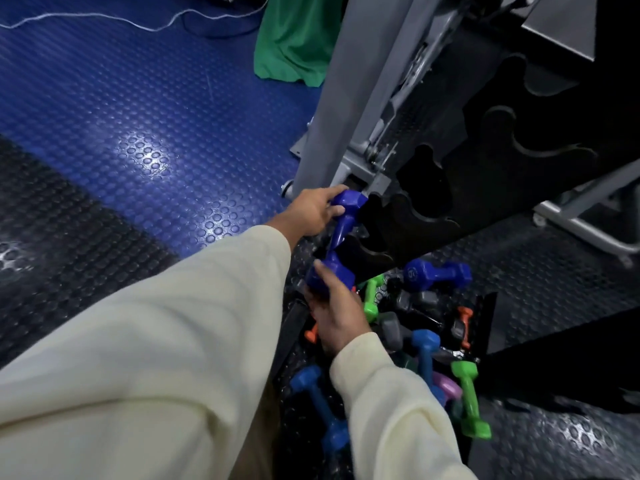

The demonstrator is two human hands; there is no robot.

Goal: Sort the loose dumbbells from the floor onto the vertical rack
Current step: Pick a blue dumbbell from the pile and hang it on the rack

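My left hand (313, 211): fingers curled over the upper head of the purple-blue dumbbell (341, 237), holding it right by the black rack.
My right hand (334, 311): cupped under the lower head of the same dumbbell, thumb laid against its side, gripping it from below.
Purple-blue dumbbell: held between both my hands, tilted steeply with one head high and one low, its handle lying against the edge of a low cradle on the rack; I cannot tell whether it is seated in the notch.
Vertical rack (519, 143): black, with wavy cut-out cradles running up its face, leaning across the right side of my view, next to a grey metal frame (332, 98).
Loose dumbbells on the floor: a pile just below the rack, among them a blue one marked with a number (436, 271), a green one (372, 297), grey ones (415, 303), another green one (471, 400), a pink one (448, 388) and two more blue ones (424, 351) (320, 407).
Floor (121, 116): blue studded rubber at the left, dark studded rubber under the pile.
My sleeves (156, 358): cream, both arms reaching forward.
Green cloth (294, 39): hanging beyond the grey frame.
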